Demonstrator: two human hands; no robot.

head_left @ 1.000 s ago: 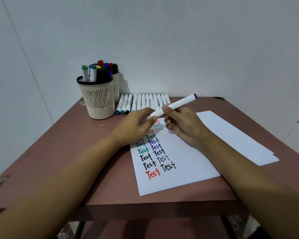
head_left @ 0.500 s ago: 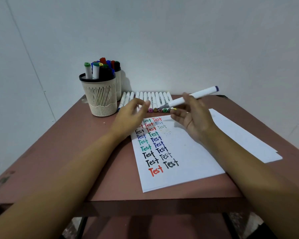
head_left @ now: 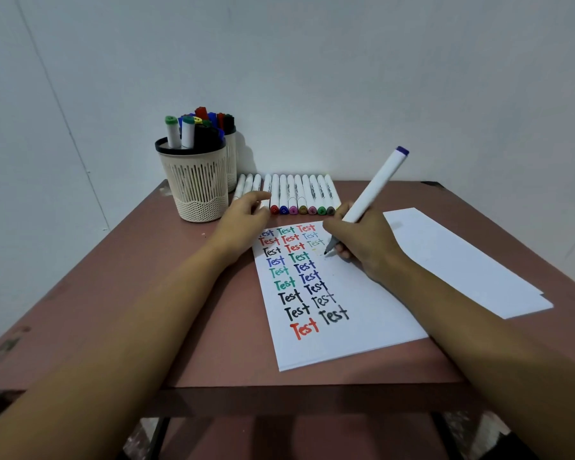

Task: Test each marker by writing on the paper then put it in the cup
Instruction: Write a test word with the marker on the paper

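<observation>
Right grip [head_left: 362, 250]: fingers curled, pinching the marker low on its barrel.
Marker [head_left: 374, 187]: smooth white cylinder, tilted, purple end up; the dark tip is at the paper, but contact is hard to make out.
Paper [head_left: 362, 327]: flat white sheet with coloured "Test" rows, its top-left corner hidden.
Left grip [head_left: 243, 224]: reaches over the marker row [head_left: 299, 194]; cannot tell if it pinches anything.
Cup [head_left: 196, 187]: cream slatted plastic with a dark rim, holding upright markers.
Counter [head_left: 113, 293]: matte reddish-brown.

Cup: cream slotted plastic cup [head_left: 197, 187], 11 o'clock on brown table [head_left: 113, 293].
Markers: white marker row [head_left: 299, 194], cup's 3 o'clock.
Paper: white paper sheet [head_left: 356, 330], row's 6 o'clock.
</observation>
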